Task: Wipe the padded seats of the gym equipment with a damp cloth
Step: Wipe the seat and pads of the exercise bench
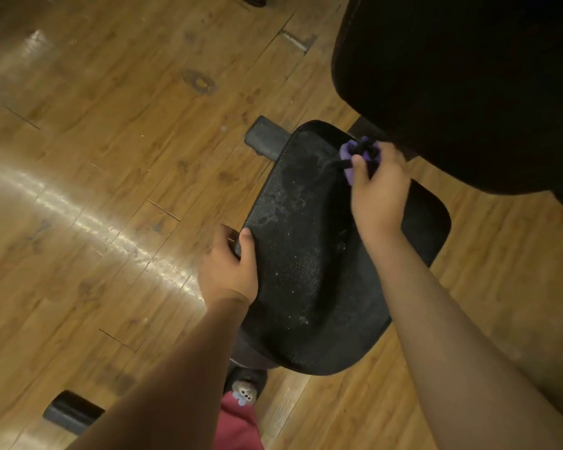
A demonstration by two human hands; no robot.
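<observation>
Padded seat [306, 254] sits low over the wood floor [111, 125], surface speckled wet. My left hand [229, 271] grips its left edge, thumb on top. My right hand [379, 193] pinches the purple cloth [355, 157] at the seat's far end, beside the black backrest [468, 76].

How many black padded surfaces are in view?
2. The seat pad sits centre, the left hand gripping its left edge and the right hand holding a purple cloth at its far end; a larger dark pad fills the upper right. More may lie outside view.
</observation>
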